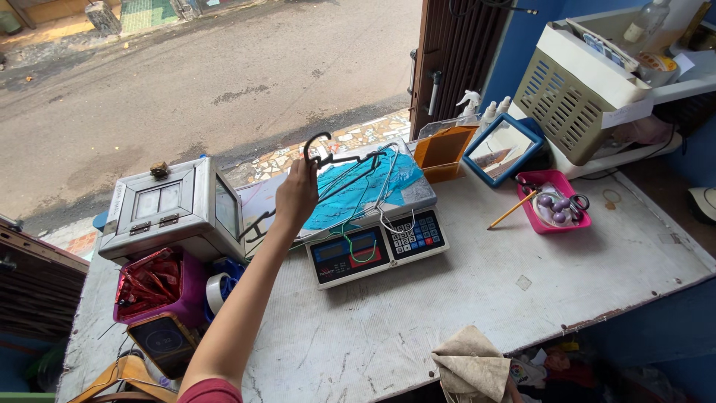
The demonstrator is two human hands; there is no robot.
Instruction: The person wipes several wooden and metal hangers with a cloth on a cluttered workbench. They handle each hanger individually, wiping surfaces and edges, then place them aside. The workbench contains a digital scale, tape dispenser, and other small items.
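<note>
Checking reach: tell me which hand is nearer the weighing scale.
Left. The left hand grips hangers right above the scale platform; the right hand is out of view.

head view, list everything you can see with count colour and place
wire hangers: a bunch, count unclear, dark and pale, over the scale, held at the hooks
weighing scale: one, grey with a dark keypad, table centre
metal box: one, silver, table left
tub of wrappers: one, purple with red contents, below the box
tape roll: one, white, beside the tub
mirror: one, blue frame, behind the scale to the right
pink tray: one, holding scissors, right
pencil: one, yellow, left of the tray
slatted basket: one, beige, upper right
cloth: one, tan, table's front edge
table: one, worn white
left hand: one, grip closed on the hangers
right hand: not in view
</note>
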